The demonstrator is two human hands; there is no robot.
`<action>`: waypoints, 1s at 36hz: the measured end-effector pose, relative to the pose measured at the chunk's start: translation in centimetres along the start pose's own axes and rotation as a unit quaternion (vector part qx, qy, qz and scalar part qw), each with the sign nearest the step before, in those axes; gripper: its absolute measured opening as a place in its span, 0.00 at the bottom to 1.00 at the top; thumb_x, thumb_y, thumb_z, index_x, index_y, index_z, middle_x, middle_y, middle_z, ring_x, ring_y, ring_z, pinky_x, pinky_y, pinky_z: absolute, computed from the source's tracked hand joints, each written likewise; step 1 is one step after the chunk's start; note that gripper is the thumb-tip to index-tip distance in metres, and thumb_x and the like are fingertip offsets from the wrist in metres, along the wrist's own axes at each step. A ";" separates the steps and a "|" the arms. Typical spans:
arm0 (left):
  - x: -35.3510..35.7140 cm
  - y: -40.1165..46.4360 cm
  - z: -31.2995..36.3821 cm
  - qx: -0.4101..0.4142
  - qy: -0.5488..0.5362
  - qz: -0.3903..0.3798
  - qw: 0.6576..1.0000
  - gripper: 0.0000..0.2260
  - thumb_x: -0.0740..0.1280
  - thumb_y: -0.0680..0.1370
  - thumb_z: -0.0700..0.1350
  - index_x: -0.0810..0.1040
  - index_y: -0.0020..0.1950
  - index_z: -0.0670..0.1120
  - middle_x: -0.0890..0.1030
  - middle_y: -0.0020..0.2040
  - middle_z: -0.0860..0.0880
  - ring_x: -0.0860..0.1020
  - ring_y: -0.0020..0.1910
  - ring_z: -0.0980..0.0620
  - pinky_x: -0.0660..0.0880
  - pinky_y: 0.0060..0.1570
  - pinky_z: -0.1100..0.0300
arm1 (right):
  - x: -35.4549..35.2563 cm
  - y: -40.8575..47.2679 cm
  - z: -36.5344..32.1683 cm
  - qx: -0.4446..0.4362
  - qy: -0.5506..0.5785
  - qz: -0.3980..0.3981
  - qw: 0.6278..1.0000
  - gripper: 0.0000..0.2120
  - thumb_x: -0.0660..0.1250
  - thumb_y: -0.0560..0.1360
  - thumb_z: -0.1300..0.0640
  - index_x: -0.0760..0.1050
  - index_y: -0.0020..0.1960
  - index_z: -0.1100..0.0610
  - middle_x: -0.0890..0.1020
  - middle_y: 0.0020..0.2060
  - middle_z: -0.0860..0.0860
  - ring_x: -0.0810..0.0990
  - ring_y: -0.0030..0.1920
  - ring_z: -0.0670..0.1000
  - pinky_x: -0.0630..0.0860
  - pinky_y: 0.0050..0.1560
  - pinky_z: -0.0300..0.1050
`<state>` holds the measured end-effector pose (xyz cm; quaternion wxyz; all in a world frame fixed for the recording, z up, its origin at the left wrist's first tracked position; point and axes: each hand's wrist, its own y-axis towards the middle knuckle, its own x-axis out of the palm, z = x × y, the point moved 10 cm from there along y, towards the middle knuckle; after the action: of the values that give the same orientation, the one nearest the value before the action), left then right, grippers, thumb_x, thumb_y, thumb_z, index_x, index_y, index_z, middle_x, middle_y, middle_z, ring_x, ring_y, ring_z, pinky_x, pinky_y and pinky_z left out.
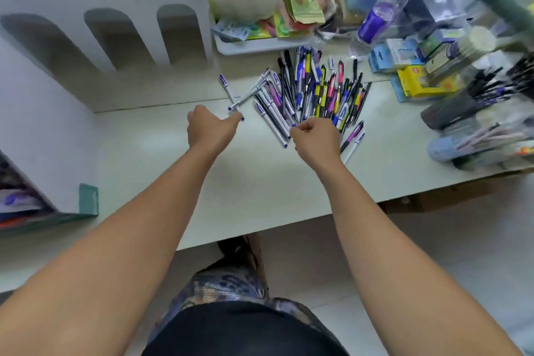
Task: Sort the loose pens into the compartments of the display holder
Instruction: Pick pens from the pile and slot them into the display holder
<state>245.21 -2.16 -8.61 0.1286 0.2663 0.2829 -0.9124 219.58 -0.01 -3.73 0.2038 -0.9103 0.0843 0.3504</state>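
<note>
Pens of mixed colours, loose in a fanned heap (318,92), lie on the pale green tabletop (260,182) at one o'clock from the two hands. Left hand (209,127) pinches white blue-capped pens (248,94) at the heap's nine o'clock edge; right hand (316,139) curls over the near pens, grasp unclear. Step: gathering alike pens. Next move, judged: carry the bunch to the dark pen-filled display holder (462,107) at three o'clock.

A pale counter (260,196) is carrying a heap of loose pens (315,92) near its far edge, a white tray (260,48) lying behind them.
</note>
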 end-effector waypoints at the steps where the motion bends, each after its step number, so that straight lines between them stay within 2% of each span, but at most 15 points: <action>1: 0.9 1.1 0.1 -0.013 0.021 0.002 1.000 0.39 0.74 0.72 0.59 0.65 0.75 0.39 0.67 0.73 0.42 0.70 0.70 0.42 0.70 0.62 0.52 | 0.1 0.7 0.3 0.001 -0.007 -0.003 1.000 0.08 0.69 0.77 0.58 0.83 0.41 0.58 0.84 0.33 0.51 0.83 0.38 0.53 0.77 0.40 0.44; 4: 3.3 3.1 0.9 -0.040 0.060 0.019 0.997 0.44 0.75 0.70 0.64 0.64 0.74 0.38 0.66 0.73 0.42 0.67 0.72 0.40 0.71 0.64 0.48 | 0.0 2.6 1.3 -0.003 -0.011 -0.006 1.000 0.09 0.68 0.77 0.58 0.82 0.38 0.55 0.82 0.31 0.48 0.82 0.36 0.51 0.76 0.38 0.42; 8: 6.4 3.6 3.2 -0.051 0.111 0.055 0.991 0.52 0.75 0.63 0.73 0.65 0.72 0.38 0.67 0.71 0.41 0.67 0.71 0.41 0.69 0.66 0.49 | -0.9 4.9 2.6 -0.012 -0.026 -0.010 1.000 0.08 0.69 0.76 0.57 0.82 0.39 0.54 0.82 0.32 0.46 0.82 0.39 0.50 0.77 0.41 0.43; 13: 11.0 2.2 5.6 -0.071 0.174 0.067 0.980 0.54 0.76 0.60 0.73 0.62 0.72 0.38 0.68 0.69 0.42 0.69 0.67 0.42 0.70 0.63 0.50 | -1.7 7.2 3.5 -0.016 -0.025 -0.020 0.999 0.07 0.69 0.76 0.59 0.82 0.40 0.54 0.82 0.33 0.45 0.81 0.40 0.50 0.77 0.43 0.45; 18: 14.1 0.9 6.6 -0.098 0.168 0.073 0.978 0.46 0.78 0.67 0.60 0.60 0.72 0.37 0.67 0.68 0.40 0.70 0.65 0.42 0.72 0.61 0.52 | -1.3 9.5 4.8 -0.010 -0.024 -0.064 0.998 0.07 0.68 0.74 0.59 0.83 0.39 0.55 0.83 0.33 0.48 0.82 0.37 0.53 0.82 0.40 0.55; 22: 15.2 0.0 7.1 -0.084 0.166 0.066 0.980 0.33 0.77 0.72 0.50 0.64 0.68 0.38 0.70 0.66 0.40 0.74 0.62 0.40 0.74 0.56 0.52 | -1.0 10.8 4.9 -0.047 -0.030 -0.114 0.992 0.06 0.68 0.75 0.58 0.84 0.43 0.55 0.84 0.35 0.47 0.81 0.38 0.48 0.78 0.42 0.44; 26: 15.4 -0.5 6.8 -0.076 0.160 0.066 0.982 0.25 0.74 0.75 0.47 0.68 0.65 0.38 0.74 0.63 0.39 0.77 0.60 0.39 0.72 0.50 0.53 | -0.6 12.4 4.6 -0.079 -0.031 -0.143 0.986 0.06 0.69 0.75 0.58 0.82 0.41 0.54 0.82 0.32 0.45 0.81 0.36 0.47 0.75 0.38 0.41; 27: 15.3 -0.6 6.7 -0.076 0.155 0.064 0.983 0.22 0.74 0.75 0.47 0.70 0.62 0.38 0.76 0.61 0.40 0.78 0.58 0.39 0.72 0.48 0.54 | -0.6 12.7 4.5 -0.084 -0.027 -0.148 0.985 0.06 0.69 0.75 0.58 0.82 0.41 0.54 0.81 0.32 0.45 0.81 0.35 0.46 0.74 0.37 0.41; 29: 15.0 -0.7 6.3 -0.077 0.150 0.060 0.984 0.13 0.73 0.75 0.47 0.74 0.51 0.41 0.79 0.49 0.43 0.79 0.50 0.40 0.70 0.43 0.56 | -0.6 13.1 4.3 -0.094 -0.019 -0.159 0.983 0.06 0.68 0.76 0.59 0.83 0.41 0.55 0.82 0.32 0.45 0.80 0.35 0.46 0.74 0.36 0.39; 30: 15.0 -0.9 5.9 -0.083 0.151 0.055 0.983 0.13 0.73 0.76 0.48 0.72 0.44 0.42 0.76 0.42 0.45 0.78 0.45 0.41 0.68 0.41 0.56 | -0.6 13.2 4.2 -0.099 -0.015 -0.165 0.981 0.06 0.68 0.76 0.59 0.83 0.42 0.55 0.82 0.32 0.46 0.80 0.35 0.46 0.74 0.35 0.39; 32: 14.8 -1.4 5.0 -0.100 0.157 0.047 0.981 0.17 0.71 0.77 0.48 0.66 0.36 0.44 0.70 0.35 0.49 0.73 0.38 0.44 0.67 0.37 0.57 | -0.6 13.4 4.1 -0.108 -0.014 -0.178 0.978 0.07 0.68 0.77 0.58 0.83 0.43 0.56 0.82 0.33 0.46 0.80 0.35 0.46 0.75 0.36 0.39; 34: 14.5 -1.9 4.2 -0.117 0.153 0.040 0.981 0.18 0.70 0.77 0.48 0.64 0.35 0.45 0.70 0.34 0.49 0.71 0.32 0.47 0.63 0.30 0.57 | -0.5 13.5 4.0 -0.110 -0.015 -0.189 0.976 0.06 0.69 0.77 0.57 0.83 0.43 0.56 0.82 0.33 0.46 0.81 0.36 0.46 0.77 0.38 0.41; 36: 14.3 -2.4 3.8 -0.131 0.143 0.029 0.981 0.18 0.70 0.77 0.49 0.66 0.34 0.45 0.71 0.33 0.48 0.70 0.30 0.51 0.62 0.27 0.58 | -0.6 13.5 3.9 -0.115 -0.010 -0.191 0.975 0.06 0.69 0.77 0.57 0.83 0.44 0.56 0.82 0.34 0.47 0.80 0.36 0.45 0.78 0.38 0.41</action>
<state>230.97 -3.63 -12.90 0.1471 0.3829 0.4072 -0.8160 212.82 -10.49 -10.19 0.1620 -0.9232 -0.1344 0.3215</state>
